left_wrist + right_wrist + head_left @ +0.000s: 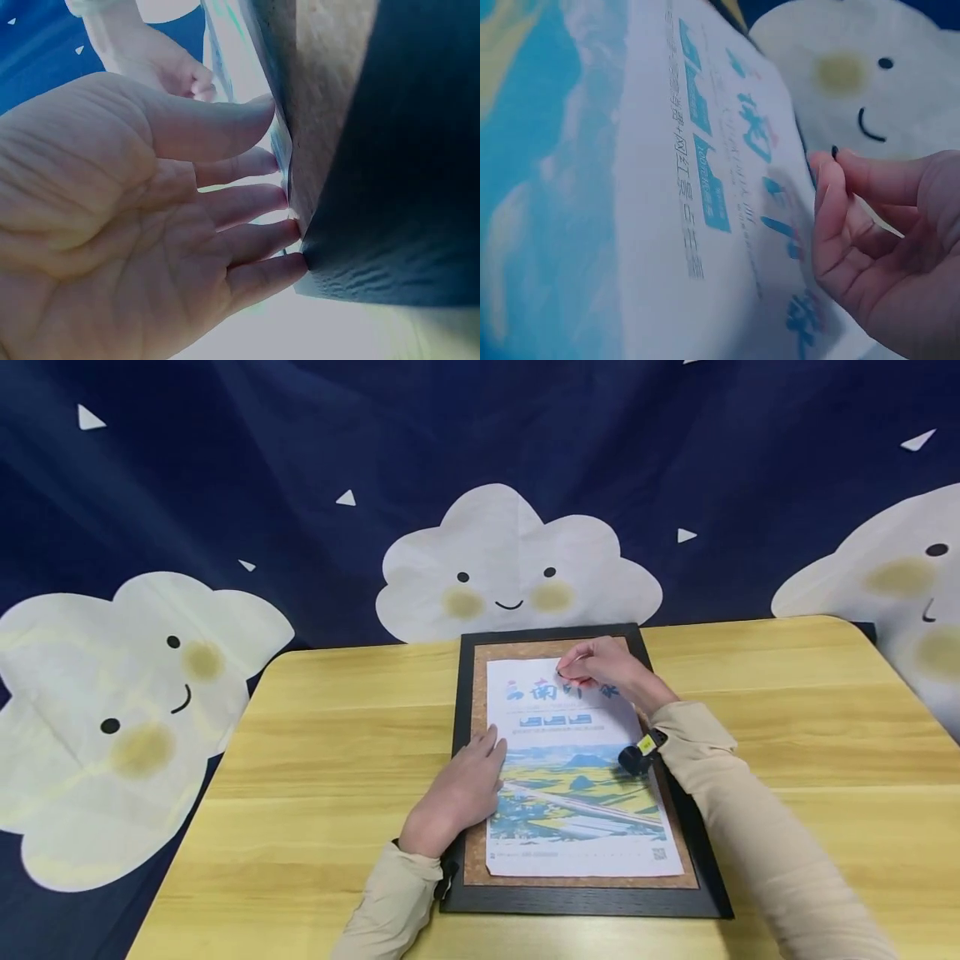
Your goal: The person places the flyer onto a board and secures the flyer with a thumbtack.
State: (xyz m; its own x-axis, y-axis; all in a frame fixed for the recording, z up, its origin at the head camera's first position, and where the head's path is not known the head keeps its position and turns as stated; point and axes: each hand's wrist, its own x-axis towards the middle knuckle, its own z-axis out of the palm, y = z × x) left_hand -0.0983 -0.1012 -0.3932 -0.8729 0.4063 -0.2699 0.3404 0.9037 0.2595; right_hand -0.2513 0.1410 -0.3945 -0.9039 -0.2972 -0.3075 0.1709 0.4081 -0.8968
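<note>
A printed paper poster (570, 764) with blue Chinese lettering and a landscape picture lies on a cork board (517, 651). Around the cork runs a black frame (585, 902). My right hand (600, 664) is over the poster's upper part, close to the lettering. Between its thumb and index finger it pinches a small black pin (835, 152), mostly hidden by the fingertips. At the poster's left edge rests my left hand (465, 785), fingers extended. In the left wrist view its fingertips (289, 234) touch the paper's edge beside the cork.
The board lies on a light wooden table (337, 760), near its middle. Behind the table hangs a dark blue cloth (300, 443) printed with smiling clouds (517, 552). A small black camera (636, 761) on the right wrist hangs over the poster.
</note>
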